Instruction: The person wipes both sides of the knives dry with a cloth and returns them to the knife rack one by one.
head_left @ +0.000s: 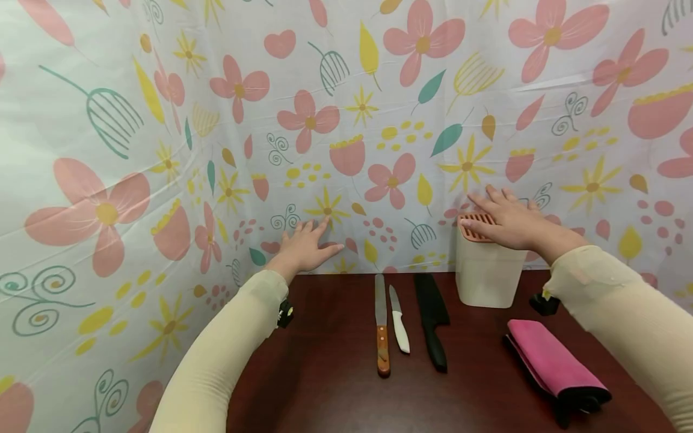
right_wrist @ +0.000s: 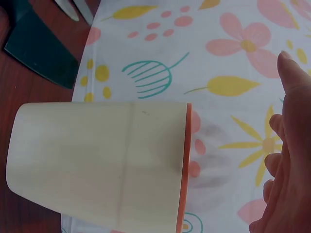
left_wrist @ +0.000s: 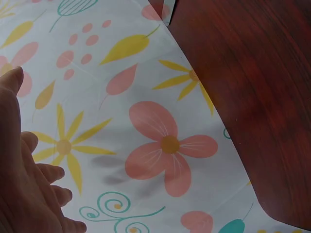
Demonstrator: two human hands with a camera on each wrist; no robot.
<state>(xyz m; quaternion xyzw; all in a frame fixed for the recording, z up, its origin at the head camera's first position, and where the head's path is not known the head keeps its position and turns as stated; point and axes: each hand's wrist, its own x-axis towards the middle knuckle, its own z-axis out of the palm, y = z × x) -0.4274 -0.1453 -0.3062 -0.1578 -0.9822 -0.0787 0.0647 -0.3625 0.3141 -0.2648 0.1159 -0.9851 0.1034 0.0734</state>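
My left hand [head_left: 304, 246] is raised above the back left of the table, fingers spread, holding nothing. Above the cream knife block [head_left: 487, 276] with its orange slotted top hovers my right hand [head_left: 511, 219], fingers extended; the right wrist view shows a gap between hand [right_wrist: 291, 145] and block. Side by side on the table lie a long spatula-like blade with a wooden handle [head_left: 382, 349], a small white-handled knife [head_left: 399, 325] and a black cleaver-shaped knife [head_left: 431, 319]. The block's slots look unfilled.
A folded pink cloth with black edging [head_left: 557, 361] lies at the front right of the dark red-brown table [head_left: 325, 385]. A floral-patterned sheet [head_left: 346, 120] hangs right behind the table's back edge and along the left side.
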